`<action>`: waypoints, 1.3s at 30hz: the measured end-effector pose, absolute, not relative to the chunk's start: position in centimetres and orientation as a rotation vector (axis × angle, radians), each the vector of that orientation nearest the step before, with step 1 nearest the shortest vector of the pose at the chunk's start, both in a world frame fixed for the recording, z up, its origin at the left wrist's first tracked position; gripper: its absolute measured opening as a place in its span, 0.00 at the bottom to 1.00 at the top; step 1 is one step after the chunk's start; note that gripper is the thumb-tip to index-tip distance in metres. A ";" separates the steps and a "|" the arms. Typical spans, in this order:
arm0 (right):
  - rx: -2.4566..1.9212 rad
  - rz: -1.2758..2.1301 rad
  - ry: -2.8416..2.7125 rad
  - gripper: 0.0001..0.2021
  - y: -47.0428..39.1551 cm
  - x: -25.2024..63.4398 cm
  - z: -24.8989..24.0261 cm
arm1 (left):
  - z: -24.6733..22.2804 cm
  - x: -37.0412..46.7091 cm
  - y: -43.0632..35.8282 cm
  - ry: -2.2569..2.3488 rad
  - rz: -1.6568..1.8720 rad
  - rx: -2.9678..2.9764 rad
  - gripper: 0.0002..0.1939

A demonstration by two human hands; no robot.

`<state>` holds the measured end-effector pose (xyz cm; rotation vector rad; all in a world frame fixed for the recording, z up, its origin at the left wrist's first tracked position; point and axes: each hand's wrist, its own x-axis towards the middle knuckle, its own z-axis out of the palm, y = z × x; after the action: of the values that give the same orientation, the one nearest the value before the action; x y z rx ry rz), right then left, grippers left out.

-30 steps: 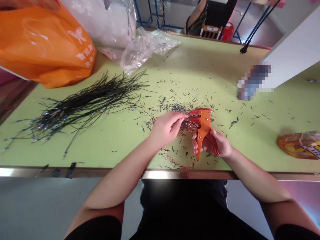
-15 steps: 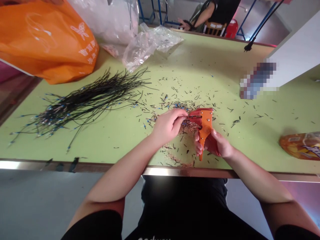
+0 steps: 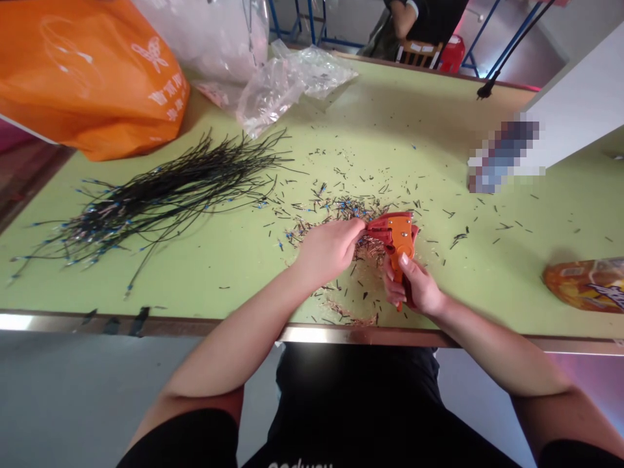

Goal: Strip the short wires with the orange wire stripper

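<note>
My right hand [image 3: 412, 283] is wrapped round the handles of an orange and red wire stripper [image 3: 402, 235], squeezed together. The stripper's red jaws point left. My left hand [image 3: 331, 246] pinches a thin black wire right at the mouth of those jaws; the fingers hide most of it. Beneath both hands lies a heap of wire scraps [image 3: 348, 211], with black insulation bits, blue ends and copper strands. To the left, a bundle of black wires [image 3: 180, 182] with blue-tipped ends is spread on the green table [image 3: 185, 279].
An orange bag [image 3: 97, 84] and clear plastic bags [image 3: 287, 78] stand at the back left. On the right are an orange snack packet [image 3: 585, 281] and a white panel [image 3: 570, 97]. A black plug [image 3: 485, 90] hangs there. Another person [image 3: 409, 26] sits beyond the table.
My right hand has squeezed the stripper's handles together, and its jaws now sit against my left fingertips. The exposed wire between them has gone from view. The other person's arm has drawn back.
</note>
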<state>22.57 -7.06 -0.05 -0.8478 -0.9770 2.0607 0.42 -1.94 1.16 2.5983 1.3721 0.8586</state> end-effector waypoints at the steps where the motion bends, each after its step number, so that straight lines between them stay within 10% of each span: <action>1: -0.846 2.052 -0.983 0.28 -7.0 22.6 0.0 | 1.2 0.3 -1.9 1.374 0.872 2.621 0.12; 10: -0.614 2.031 -1.067 0.23 -7.5 22.8 0.6 | 2.3 -0.6 -1.8 1.335 1.135 2.700 0.19; 17: -0.676 1.359 -0.884 0.16 -5.1 26.6 4.1 | 2.6 -4.9 1.0 1.891 1.534 1.974 0.13; 39: -0.993 1.703 -1.196 0.23 -5.8 23.5 -0.8 | 2.3 2.7 -4.5 1.303 1.223 2.708 0.10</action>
<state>23.53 -5.84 -0.79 -0.9925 -1.1963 1.7027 2.73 -4.52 2.30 2.7076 1.3034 1.2234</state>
